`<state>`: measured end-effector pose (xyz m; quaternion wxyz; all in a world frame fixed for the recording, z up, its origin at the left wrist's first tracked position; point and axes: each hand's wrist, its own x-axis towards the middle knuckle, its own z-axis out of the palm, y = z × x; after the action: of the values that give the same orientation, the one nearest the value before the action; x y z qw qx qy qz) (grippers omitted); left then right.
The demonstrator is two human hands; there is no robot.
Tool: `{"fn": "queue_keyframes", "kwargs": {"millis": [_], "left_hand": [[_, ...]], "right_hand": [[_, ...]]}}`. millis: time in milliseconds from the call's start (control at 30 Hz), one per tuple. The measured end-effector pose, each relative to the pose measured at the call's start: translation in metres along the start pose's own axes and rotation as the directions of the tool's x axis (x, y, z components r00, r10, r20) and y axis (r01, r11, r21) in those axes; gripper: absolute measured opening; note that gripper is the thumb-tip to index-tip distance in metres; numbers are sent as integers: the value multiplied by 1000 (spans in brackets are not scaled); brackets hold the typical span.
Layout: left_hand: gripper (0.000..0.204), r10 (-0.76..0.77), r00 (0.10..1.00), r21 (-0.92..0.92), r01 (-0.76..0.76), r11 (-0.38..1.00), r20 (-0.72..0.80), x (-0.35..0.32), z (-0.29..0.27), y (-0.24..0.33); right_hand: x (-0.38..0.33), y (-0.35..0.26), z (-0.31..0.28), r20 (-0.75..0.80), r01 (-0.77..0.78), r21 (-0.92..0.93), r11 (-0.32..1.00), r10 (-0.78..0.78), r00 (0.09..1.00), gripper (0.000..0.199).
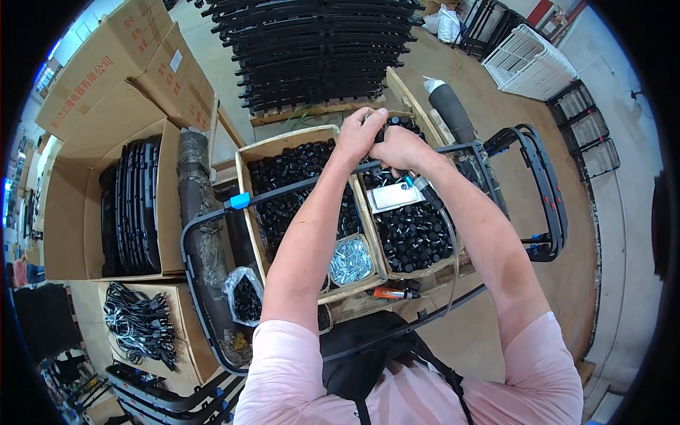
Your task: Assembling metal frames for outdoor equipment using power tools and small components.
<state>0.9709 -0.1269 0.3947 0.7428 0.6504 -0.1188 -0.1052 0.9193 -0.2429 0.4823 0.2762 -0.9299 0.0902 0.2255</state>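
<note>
A black tubular metal frame [301, 183] lies across the work stand in front of me, with a blue clip [239, 201] on its bar. At its far bar, my left hand [358, 134] has its fingers closed around something small and dark, mostly hidden. Close against it, my right hand [405, 150] is wrapped round an air tool whose body is largely covered by the palm. The tool's hose [448, 223] runs from a connector [423, 184] below that hand toward me. Beneath my hands, wooden bins hold black plastic knobs [414, 237].
A small box of silver screws [350, 260] and a white rectangular box [395, 197] sit in the bins. Padded rails [200, 177] flank them. Left stand a carton of black panels [134, 205] and bundled cables [140, 322]. Black frames [322, 49] are stacked beyond.
</note>
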Motion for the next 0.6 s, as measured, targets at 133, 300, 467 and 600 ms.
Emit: {"fn": "queue_keyframes", "kwargs": {"millis": [133, 300, 467, 600], "left_hand": [[37, 3, 1000, -11, -3, 1000, -5, 0, -2, -7], [36, 40, 999, 22, -40, 999, -15, 4, -1, -23], [49, 10, 999, 69, -7, 998, -41, 4, -5, -31], [48, -33, 999, -13, 33, 999, -9, 0, -5, -25]], "right_hand": [[6, 2, 3, 22, -13, -74, 997, 15, 1000, 34], [14, 12, 12, 7, 5, -15, 1000, -5, 1000, 33], [12, 8, 12, 81, -52, 90, 995, 45, 996, 24], [28, 12, 11, 109, -44, 118, 992, 31, 994, 16]]}}
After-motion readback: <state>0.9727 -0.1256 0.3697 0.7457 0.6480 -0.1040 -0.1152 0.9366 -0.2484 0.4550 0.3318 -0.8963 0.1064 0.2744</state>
